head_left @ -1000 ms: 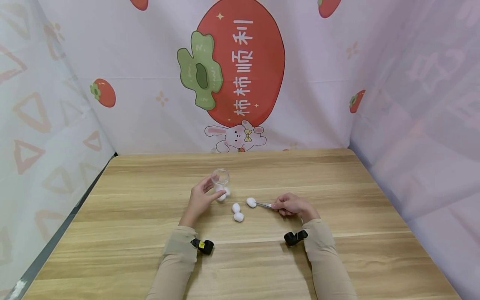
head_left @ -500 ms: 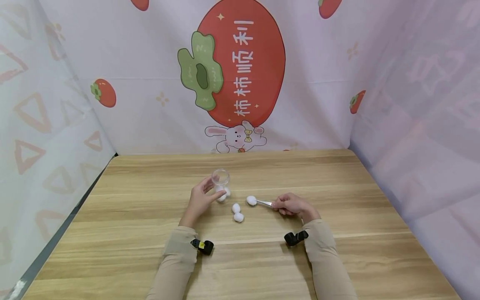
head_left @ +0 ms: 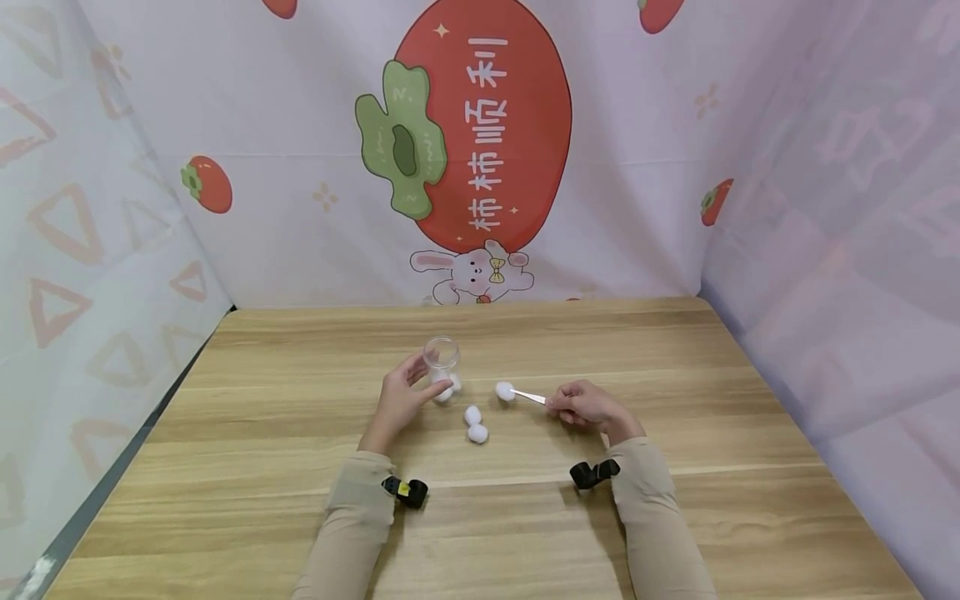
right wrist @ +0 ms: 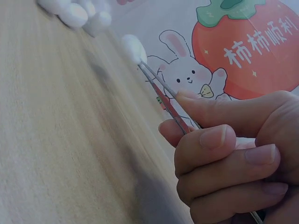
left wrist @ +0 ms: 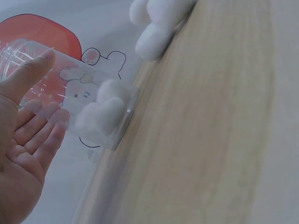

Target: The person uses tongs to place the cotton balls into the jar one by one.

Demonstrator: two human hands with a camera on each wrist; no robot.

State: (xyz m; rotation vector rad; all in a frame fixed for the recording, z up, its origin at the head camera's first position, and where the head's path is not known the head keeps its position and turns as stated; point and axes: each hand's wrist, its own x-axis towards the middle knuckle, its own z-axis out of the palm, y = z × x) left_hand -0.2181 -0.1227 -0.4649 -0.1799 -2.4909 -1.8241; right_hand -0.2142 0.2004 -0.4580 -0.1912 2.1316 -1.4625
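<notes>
My left hand (head_left: 402, 400) holds a clear plastic jar (head_left: 442, 357), thumb on one side and fingers round the other. The jar stands upright and lidless on the table; white cotton balls (left wrist: 103, 112) lie at its bottom. Between thumb and fingers, my right hand (head_left: 588, 406) pinches metal tweezers (head_left: 531, 397). At their tips a cotton ball (right wrist: 133, 49) is gripped, raised off the wood in the right wrist view. Two more cotton balls (head_left: 475, 425) lie touching each other on the table, in front of the jar and to its right.
The wooden table (head_left: 480, 533) reaches back to a printed cloth (head_left: 630, 167) with a persimmon and a rabbit. Cloth walls stand at left and right. Each wrist wears a small black camera (head_left: 592, 474).
The tweezers and their cotton ball have risen slightly off the table and moved a little away from me. My left hand and the jar have stayed in place.
</notes>
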